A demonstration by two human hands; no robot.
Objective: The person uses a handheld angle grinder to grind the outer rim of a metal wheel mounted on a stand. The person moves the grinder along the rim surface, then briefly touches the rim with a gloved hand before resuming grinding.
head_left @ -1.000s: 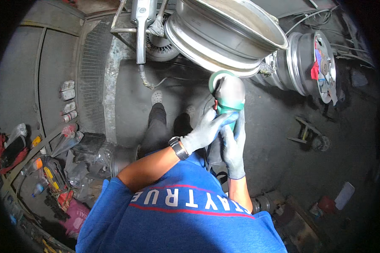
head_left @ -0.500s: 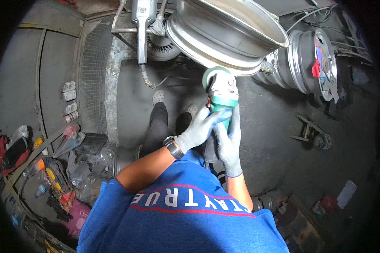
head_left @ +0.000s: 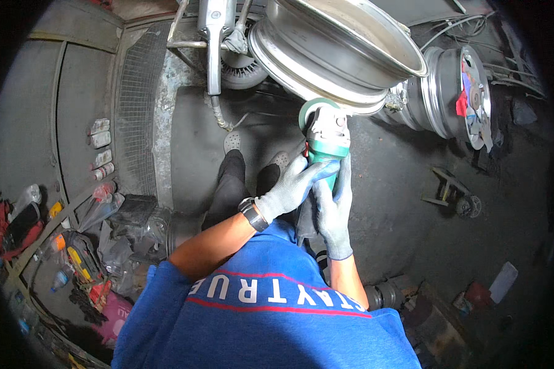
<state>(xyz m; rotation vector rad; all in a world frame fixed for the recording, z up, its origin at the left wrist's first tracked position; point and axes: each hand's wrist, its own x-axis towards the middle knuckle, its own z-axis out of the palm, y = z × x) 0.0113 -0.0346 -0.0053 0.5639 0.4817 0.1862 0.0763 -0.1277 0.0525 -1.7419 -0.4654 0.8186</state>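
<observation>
A green angle grinder (head_left: 329,149) with a bare metal head is held in both gloved hands. My left hand (head_left: 290,187) is closed round the left side of its body, just behind the head. My right hand (head_left: 334,215) wraps the body from the right and below, hiding much of the handle. The round disc (head_left: 306,114) at the tool's front is against or very close to the lower edge of a large silver wheel rim (head_left: 345,61); contact cannot be made out. The rim is raised and tilted.
More silver rims (head_left: 440,89) stand at the right, with rags and cables by them. A long grey power tool (head_left: 213,58) hangs at upper left on a metal frame. A small stool (head_left: 446,187) is on the right floor. Bags and bottles (head_left: 60,280) clutter the left.
The big rim and the hanging tool sit slightly further right in the picture, as the view shifts a little. Both hands keep their grip on the grinder, which has barely moved.
</observation>
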